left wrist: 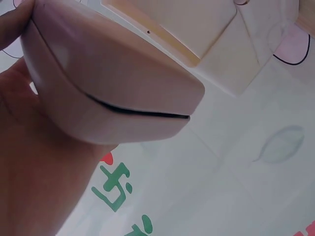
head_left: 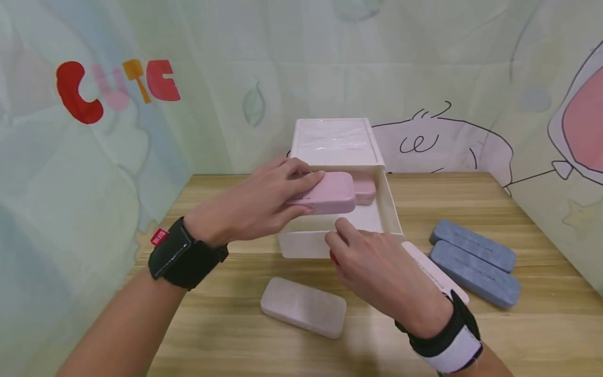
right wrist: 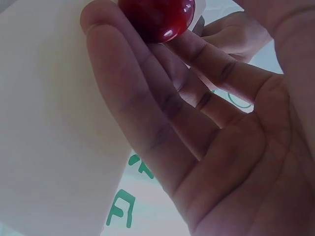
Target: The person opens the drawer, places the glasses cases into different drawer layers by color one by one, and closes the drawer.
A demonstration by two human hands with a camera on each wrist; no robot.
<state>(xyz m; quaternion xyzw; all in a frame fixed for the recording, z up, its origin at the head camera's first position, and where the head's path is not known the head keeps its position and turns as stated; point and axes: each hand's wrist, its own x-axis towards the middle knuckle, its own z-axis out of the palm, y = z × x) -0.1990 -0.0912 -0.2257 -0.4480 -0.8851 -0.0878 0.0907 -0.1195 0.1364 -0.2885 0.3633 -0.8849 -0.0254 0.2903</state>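
Note:
My left hand (head_left: 264, 201) grips a pink glasses case (head_left: 330, 193), thumb on the near side and fingers over the top, above a pulled-out white drawer (head_left: 306, 245). In the left wrist view the case's dark seam shows along its side. A second pink case (head_left: 365, 188) lies inside the drawer toward the back right. At the drawer's front my right hand (head_left: 377, 267) has its fingers curled at a glossy red knob (right wrist: 160, 17). The right wrist view shows the fingertips against that knob, beside a white panel (right wrist: 54, 123).
Behind the drawer stands its white cabinet (head_left: 336, 141). A pale beige case (head_left: 303, 308) lies on the wooden table (head_left: 212, 324) in front. Two blue cases (head_left: 473, 246) sit side by side at right, near a white lettered strip (head_left: 433, 272) partly behind the right hand. Printed cloth surrounds the table.

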